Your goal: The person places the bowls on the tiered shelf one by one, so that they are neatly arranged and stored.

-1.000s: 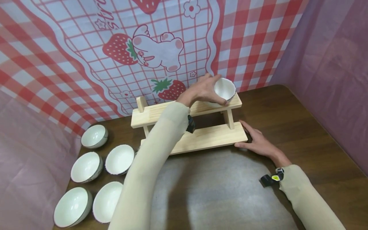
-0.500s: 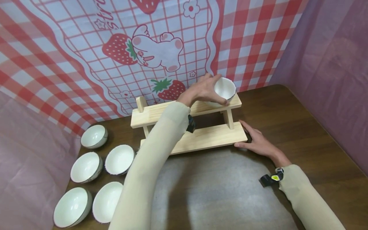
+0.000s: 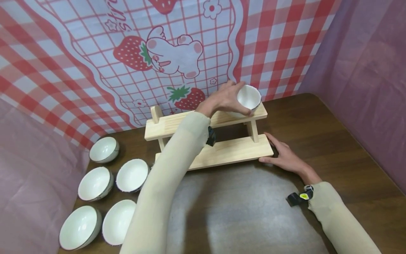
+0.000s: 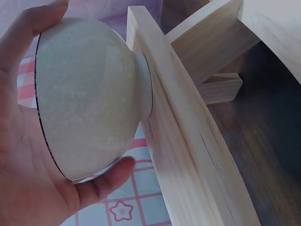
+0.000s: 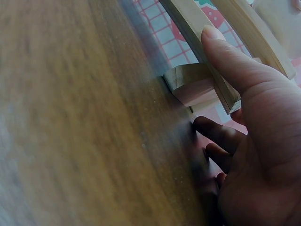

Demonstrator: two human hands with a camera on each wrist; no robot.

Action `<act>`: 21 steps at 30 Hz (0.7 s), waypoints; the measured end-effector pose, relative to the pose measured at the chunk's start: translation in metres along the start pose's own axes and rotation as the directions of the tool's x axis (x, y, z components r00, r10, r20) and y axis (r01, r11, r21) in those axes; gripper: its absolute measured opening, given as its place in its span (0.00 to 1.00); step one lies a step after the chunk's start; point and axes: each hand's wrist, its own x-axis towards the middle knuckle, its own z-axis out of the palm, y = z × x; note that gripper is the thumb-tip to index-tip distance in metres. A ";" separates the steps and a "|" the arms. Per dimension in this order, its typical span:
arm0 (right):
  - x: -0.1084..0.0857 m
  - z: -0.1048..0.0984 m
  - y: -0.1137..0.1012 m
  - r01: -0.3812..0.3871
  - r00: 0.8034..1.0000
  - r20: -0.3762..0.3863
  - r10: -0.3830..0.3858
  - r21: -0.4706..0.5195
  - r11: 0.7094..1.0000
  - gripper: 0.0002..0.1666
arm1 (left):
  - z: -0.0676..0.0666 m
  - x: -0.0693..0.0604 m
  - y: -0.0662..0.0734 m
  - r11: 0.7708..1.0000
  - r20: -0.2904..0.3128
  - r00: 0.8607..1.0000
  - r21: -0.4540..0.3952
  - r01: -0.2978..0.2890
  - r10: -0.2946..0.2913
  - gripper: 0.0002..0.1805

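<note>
The left hand grips a white ceramic bowl, thumb and fingers curved round opposite sides near its rim. The bowl lies at three o'clock from that palm, mouth up, over the right end of the upper board of a two-tier wooden stand. The key relation is foot to board: in the left wrist view the bowl's foot sits against the board's surface. The stand's long axis runs roughly nine to three o'clock, its right end tipped slightly towards two. The right hand, at five o'clock from the bowl, holds the right end of the lower board between thumb and index finger; the left hand is the nearer to the bowl.

Whether the foot rests fully flat cannot be told. The left sleeve hides part of both boards and cuts across the right side of one bowl among the five at eight o'clock. In the right wrist view, the board hides most of the index finger.
</note>
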 end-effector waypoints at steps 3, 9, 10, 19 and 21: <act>0.000 0.000 0.000 0.002 1.000 0.000 -0.002 -0.005 1.000 0.64 | 0.000 -0.001 -0.001 1.000 0.005 1.000 -0.008 0.013 -0.013 0.60; 0.000 0.000 -0.002 0.019 1.000 -0.010 -0.019 -0.006 1.000 0.64 | 0.000 -0.003 -0.003 0.999 -0.014 0.999 -0.033 0.043 -0.043 0.65; 0.000 -0.001 -0.002 0.020 1.000 -0.012 -0.020 -0.006 1.000 0.64 | 0.000 -0.003 -0.003 0.998 -0.022 0.999 -0.037 0.046 -0.047 0.65; 0.001 -0.001 0.000 0.031 0.999 -0.013 -0.031 -0.019 0.999 0.64 | -0.004 -0.006 -0.007 0.996 -0.073 0.995 -0.065 0.061 -0.066 0.61; 0.001 0.000 0.000 0.035 0.999 -0.012 -0.035 -0.017 0.999 0.64 | -0.004 -0.008 -0.008 0.996 -0.081 0.994 -0.068 0.066 -0.071 0.60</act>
